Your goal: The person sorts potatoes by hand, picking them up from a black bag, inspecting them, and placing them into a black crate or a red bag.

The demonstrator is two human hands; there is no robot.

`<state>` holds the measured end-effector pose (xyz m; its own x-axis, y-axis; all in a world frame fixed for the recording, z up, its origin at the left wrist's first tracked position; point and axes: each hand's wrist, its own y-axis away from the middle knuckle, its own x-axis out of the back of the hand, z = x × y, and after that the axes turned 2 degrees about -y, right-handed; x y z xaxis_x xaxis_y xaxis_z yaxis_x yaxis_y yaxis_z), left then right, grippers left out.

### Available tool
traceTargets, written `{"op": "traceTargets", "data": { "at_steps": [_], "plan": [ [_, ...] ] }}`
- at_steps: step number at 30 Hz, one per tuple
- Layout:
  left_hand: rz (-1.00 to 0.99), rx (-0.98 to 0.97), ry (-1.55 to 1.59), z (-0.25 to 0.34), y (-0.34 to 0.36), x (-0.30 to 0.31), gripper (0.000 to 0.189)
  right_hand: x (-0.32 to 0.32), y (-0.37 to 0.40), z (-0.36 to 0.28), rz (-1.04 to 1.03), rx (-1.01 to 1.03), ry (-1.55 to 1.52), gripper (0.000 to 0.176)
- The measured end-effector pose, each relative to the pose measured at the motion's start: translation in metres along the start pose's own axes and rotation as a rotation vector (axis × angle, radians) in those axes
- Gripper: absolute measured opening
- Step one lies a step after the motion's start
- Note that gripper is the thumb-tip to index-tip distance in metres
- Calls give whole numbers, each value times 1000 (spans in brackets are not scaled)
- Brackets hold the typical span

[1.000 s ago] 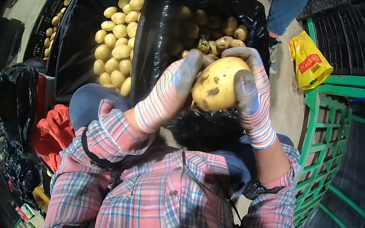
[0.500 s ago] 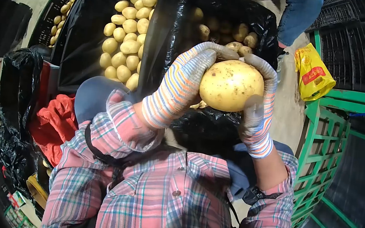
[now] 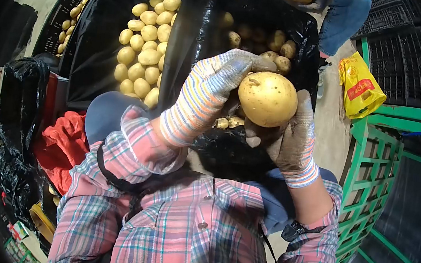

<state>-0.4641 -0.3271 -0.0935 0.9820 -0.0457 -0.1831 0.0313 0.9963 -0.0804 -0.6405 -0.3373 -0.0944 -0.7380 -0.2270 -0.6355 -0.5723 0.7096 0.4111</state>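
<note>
Over the black-lined crate (image 3: pixel 310 52), left hand (image 3: pixel 208 87) and right hand (image 3: pixel 295 143) half-curl round one potato (image 3: pixel 267 100), probably steadying its bulk.

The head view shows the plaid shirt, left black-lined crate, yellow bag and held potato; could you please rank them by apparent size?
1. Plaid shirt
2. Left black-lined crate
3. Yellow bag and held potato: too alike to rank, the potato being nearer.

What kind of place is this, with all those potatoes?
Probably a potato-sorting or packing spot, though I can't be sure. Pale potatoes lie in one black-lined container, dirtier-looking ones in another beside it, and the left hand and right hand, both gloved, hold one big potato.
</note>
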Motion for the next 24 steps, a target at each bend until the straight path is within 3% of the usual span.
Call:
{"op": "traceTargets", "data": {
  "at_steps": [1, 3, 4, 6, 7, 9, 11, 14, 15, 17, 18, 19, 21, 23, 24],
  "plan": [
    [-20, 156, 283, -4, -2, 2, 35, -1, 1, -1, 0, 0, 0, 72],
    [-70, -130, -251, -7, -3, 4, 39, -7, 2, -5, 59, -70, -58, 76],
    [-80, -154, -167, -10, -1, -1, 43, -8, 2, -4, 62, -68, -62, 76],
    [-80, -120, -127, -11, 1, -5, 49, -9, 4, -2, 156, 24, 295, 81],
    [-79, -102, -106, -12, 2, -6, 52, -8, 6, -2, 157, 24, 294, 81],
    [27, 158, 293, -16, 1, -4, 48, -8, 10, -2, 133, -3, 425, 83],
    [40, 139, 262, -17, -1, -2, 50, -11, 8, -3, 110, 45, 452, 84],
    [67, 90, 202, -17, -2, -4, 54, -20, 7, -4, 203, 319, 731, 78],
    [62, 92, 205, -18, -1, -7, 54, -16, 5, -4, 210, 320, 732, 78],
    [76, 52, 184, -18, 1, -12, 52, -6, -1, -5, 165, 854, 1240, 68],
    [76, 72, 236, -22, 1, -12, 50, -8, -3, -5, 144, 864, 1154, 57],
    [72, 70, 233, -25, 1, -12, 50, -8, -3, -7, 147, 869, 1152, 57],
    [89, 165, 350, -25, 1, -9, 41, -10, -3, -12, 164, 566, 853, 59],
    [114, 288, 595, -20, 3, -13, 42, -11, 3, -18, 189, 448, 868, 54],
    [66, 366, 490, -12, 7, -10, 43, -2, 1, -17, 184, 552, 1041, 54]
  ]
}}
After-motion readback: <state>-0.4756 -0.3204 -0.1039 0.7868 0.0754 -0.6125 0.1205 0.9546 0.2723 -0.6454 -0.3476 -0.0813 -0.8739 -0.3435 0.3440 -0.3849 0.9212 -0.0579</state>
